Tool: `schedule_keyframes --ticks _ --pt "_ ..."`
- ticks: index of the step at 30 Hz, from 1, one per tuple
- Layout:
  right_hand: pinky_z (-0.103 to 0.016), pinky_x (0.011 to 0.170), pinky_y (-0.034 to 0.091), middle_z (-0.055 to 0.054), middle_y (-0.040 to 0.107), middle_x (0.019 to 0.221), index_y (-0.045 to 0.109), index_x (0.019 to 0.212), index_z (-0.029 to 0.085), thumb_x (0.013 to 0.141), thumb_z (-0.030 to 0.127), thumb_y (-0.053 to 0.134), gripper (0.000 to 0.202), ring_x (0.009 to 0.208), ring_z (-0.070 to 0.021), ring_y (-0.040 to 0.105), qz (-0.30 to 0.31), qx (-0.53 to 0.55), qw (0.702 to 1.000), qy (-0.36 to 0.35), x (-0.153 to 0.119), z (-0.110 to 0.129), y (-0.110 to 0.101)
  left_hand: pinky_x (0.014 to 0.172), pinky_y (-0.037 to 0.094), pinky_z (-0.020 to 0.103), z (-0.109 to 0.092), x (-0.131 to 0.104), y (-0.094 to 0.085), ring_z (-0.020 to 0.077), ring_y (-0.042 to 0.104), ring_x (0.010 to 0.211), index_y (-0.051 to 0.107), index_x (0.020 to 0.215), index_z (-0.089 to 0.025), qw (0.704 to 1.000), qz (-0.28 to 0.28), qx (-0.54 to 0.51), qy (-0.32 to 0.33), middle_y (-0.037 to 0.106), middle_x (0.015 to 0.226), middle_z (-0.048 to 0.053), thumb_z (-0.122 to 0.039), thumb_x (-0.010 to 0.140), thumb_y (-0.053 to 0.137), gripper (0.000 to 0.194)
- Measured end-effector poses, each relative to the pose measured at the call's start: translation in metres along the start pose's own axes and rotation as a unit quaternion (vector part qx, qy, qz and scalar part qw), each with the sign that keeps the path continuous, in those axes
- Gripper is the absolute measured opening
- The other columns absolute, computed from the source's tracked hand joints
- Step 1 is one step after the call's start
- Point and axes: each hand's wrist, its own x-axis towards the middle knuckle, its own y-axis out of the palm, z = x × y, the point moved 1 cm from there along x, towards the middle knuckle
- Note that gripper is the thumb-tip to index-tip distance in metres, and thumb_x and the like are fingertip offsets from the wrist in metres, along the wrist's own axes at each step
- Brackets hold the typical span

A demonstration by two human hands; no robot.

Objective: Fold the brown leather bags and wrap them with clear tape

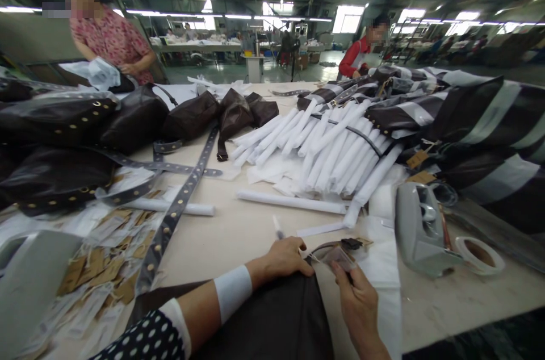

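A dark brown leather bag (272,314) lies at the table's near edge. My left hand (287,258) grips its upper corner, fingers bent over the leather; a white band wraps that wrist. Just to the right, my right hand (355,292) pinches a small clear plastic piece (338,256) between thumb and fingers. A thin strap with a dark end (351,243) and a white string lie by the plastic, close to the bag's corner.
White paper rolls (336,150) are heaped mid-table. Brown bags (55,175) and tags (97,266) lie left, with a studded strap (179,206). A tape dispenser (419,229), tape roll (479,255) and wrapped bags (489,116) stand right. Two people (113,36) (357,56) work across the table.
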Motion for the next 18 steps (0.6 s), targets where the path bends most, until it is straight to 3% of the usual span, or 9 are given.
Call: schedule_keyframes --ticks 4,10,14,18 --pt "-0.033 0.07 0.053 -0.007 0.071 0.087 0.069 0.093 0.021 0.083 0.049 0.053 0.033 0.078 -0.0217 0.065 0.005 -0.011 0.999 -0.039 -0.009 -0.005 -0.001 0.08 0.047 0.029 -0.006 0.007 -0.003 0.0264 0.06 0.097 0.062 0.111 -0.016 1.0 0.022 0.013 -0.01 0.065 0.109 0.008 -0.034 0.059 0.071 0.056" --pt "-0.03 0.07 0.051 -0.005 0.071 0.087 0.067 0.093 0.022 0.085 0.038 0.054 0.023 0.08 -0.02 0.065 0.0 -0.004 0.997 -0.072 -0.01 0.01 0.0 0.082 0.045 0.037 -0.013 0.005 0.0 0.0327 0.059 0.097 0.068 0.096 -0.013 1.0 0.014 0.012 -0.011 0.067 0.1 0.013 -0.038 0.057 0.07 0.046" --pt "-0.031 0.061 0.048 -0.006 0.068 0.073 0.066 0.08 0.021 0.084 0.049 0.05 0.033 0.068 -0.0207 0.063 -0.026 -0.057 0.997 -0.037 -0.011 0.0 0.002 0.072 0.046 0.029 -0.01 0.004 0.001 0.0256 0.06 0.091 0.069 0.088 -0.017 0.997 -0.012 -0.07 -0.021 0.068 0.093 0.005 -0.03 0.053 0.071 0.037" --pt "-0.029 0.046 0.042 -0.004 0.063 0.057 0.063 0.071 0.022 0.082 0.056 0.05 0.038 0.051 -0.0193 0.056 -0.005 -0.036 0.999 0.03 -0.017 -0.006 0.013 0.061 0.044 0.024 -0.008 0.0 0.002 0.0204 0.059 0.082 0.069 0.085 -0.016 0.985 -0.03 -0.164 -0.034 0.067 0.082 0.001 -0.022 0.052 0.067 0.033"
